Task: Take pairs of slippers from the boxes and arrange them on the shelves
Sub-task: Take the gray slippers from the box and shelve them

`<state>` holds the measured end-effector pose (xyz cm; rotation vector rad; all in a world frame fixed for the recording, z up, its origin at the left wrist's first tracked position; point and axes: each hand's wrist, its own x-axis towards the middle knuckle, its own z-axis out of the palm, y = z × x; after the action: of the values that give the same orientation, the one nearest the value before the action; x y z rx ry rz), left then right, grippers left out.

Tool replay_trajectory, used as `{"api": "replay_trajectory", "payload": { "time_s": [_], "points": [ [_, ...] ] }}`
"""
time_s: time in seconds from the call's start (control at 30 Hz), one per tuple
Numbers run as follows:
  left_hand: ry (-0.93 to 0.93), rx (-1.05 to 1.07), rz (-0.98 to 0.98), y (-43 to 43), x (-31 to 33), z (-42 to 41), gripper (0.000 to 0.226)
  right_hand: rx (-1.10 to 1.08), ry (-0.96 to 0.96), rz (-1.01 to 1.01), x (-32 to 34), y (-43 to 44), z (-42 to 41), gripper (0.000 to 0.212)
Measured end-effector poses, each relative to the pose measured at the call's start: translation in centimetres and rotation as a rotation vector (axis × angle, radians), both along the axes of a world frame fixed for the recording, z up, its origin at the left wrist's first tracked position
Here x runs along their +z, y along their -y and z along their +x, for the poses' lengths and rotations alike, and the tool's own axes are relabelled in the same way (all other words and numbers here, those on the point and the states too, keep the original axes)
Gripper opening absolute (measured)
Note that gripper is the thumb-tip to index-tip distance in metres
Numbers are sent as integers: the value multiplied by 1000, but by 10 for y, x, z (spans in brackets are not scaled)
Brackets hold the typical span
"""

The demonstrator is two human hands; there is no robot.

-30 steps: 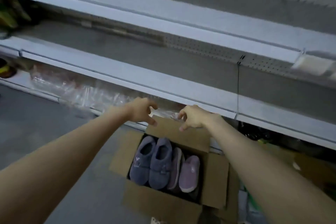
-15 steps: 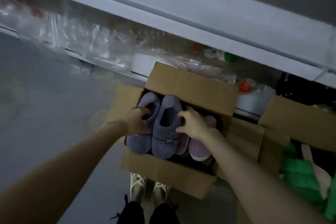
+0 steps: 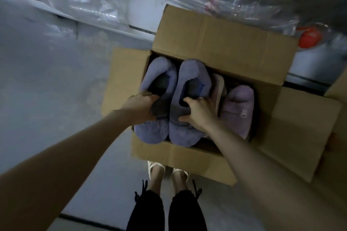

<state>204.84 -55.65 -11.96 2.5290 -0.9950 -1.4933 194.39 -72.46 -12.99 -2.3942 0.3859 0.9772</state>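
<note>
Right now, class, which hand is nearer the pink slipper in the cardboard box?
Right. The right hand grips the inner blue slipper, close beside the pink slipper; the left hand grips the outer blue slipper, farther away.

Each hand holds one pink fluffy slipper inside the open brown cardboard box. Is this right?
Wrong colour. In the head view, the left hand holds the left blue fluffy slipper and the right hand the right blue fluffy slipper, inside the open brown cardboard box.
</note>
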Motion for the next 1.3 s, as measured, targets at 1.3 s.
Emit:
{"api": "replay_trajectory", "payload": {
  "time_s": [1.3],
  "points": [
    [544, -250, -656, 182, 639, -231, 28, -340, 569, -322, 686, 194, -288, 12]
  ]
}}
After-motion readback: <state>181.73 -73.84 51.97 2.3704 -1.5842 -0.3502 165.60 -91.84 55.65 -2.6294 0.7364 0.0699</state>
